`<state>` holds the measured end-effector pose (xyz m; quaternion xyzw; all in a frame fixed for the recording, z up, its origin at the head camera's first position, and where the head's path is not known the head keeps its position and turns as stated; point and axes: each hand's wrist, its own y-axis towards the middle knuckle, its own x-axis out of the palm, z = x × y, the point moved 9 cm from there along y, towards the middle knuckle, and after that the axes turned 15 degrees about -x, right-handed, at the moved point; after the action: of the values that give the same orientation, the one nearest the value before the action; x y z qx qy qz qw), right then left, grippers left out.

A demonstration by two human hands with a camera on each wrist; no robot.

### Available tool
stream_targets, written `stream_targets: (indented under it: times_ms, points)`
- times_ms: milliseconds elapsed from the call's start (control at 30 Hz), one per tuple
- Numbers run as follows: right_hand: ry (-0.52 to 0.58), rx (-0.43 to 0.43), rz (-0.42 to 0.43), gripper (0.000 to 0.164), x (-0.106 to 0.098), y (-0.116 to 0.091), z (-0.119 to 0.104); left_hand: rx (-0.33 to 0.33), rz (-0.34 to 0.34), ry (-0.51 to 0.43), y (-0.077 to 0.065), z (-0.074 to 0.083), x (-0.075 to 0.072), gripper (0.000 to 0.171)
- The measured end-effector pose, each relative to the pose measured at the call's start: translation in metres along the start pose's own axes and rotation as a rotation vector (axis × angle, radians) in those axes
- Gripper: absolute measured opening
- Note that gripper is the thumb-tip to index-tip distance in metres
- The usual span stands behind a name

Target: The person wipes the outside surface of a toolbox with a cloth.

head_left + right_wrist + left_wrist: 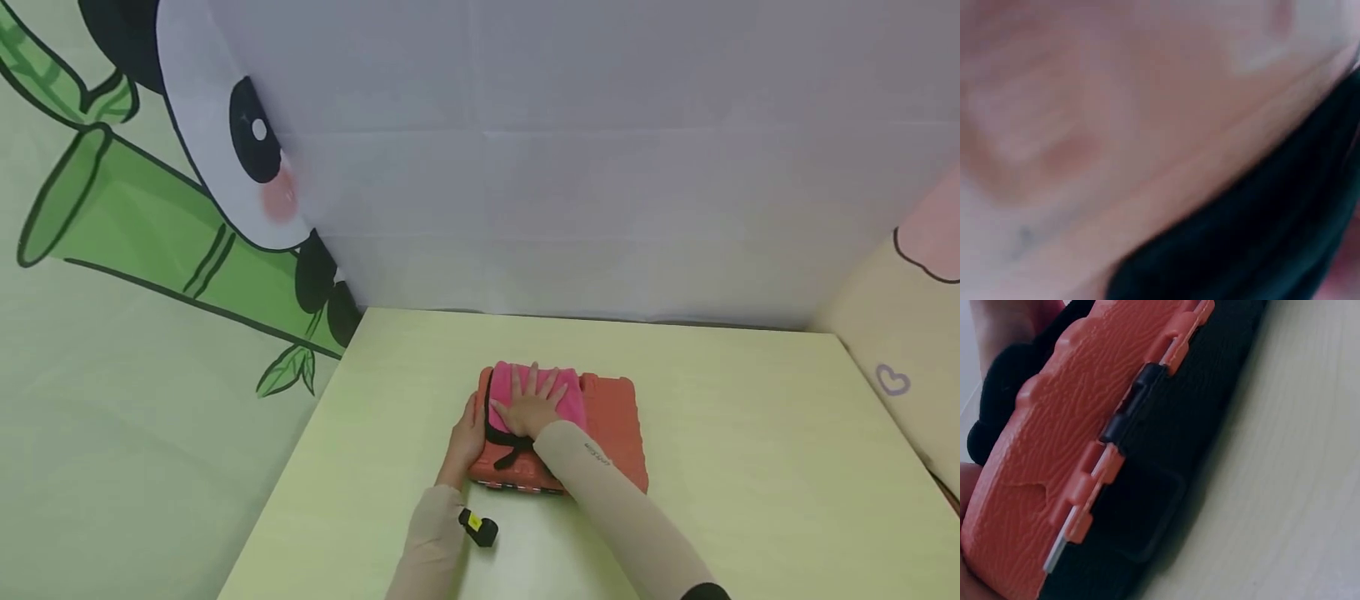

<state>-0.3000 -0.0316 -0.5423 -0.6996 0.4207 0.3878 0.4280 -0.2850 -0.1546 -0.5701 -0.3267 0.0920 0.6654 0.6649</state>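
Observation:
A red hard case (615, 421) lies on the table, and the left wrist view shows its red lid (1054, 450) above a black lower half (1166, 456). On its left part lies a folded pink cloth (572, 396) with black edging and a black strap (512, 457). My left hand (467, 437) holds the case at its left end. My right hand (531, 410) rests on the pink cloth with its fingers spread. The right wrist view is blurred, showing skin and black fabric (1241, 231) close up.
The pale yellow table (750, 417) extends around the case. A grey-white backdrop (562, 208) stands behind it, with a printed green wall (112, 417) on the left. A small black wrist camera (480, 530) with a yellow label sits at the left wrist.

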Motion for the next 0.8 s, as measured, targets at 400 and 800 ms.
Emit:
stream_targets:
  times_ms: [400,800]
  points:
    - [0.065,-0.061,-0.046,0.081,-0.009,-0.016,0.047,-0.004,0.005,-0.006,0.001,0.001,0.006,0.055]
    - [-0.025,-0.135,0.009,0.071,-0.010,-0.062,0.065,-0.003,-0.015,-0.017,-0.013,-0.003,0.010,0.054]
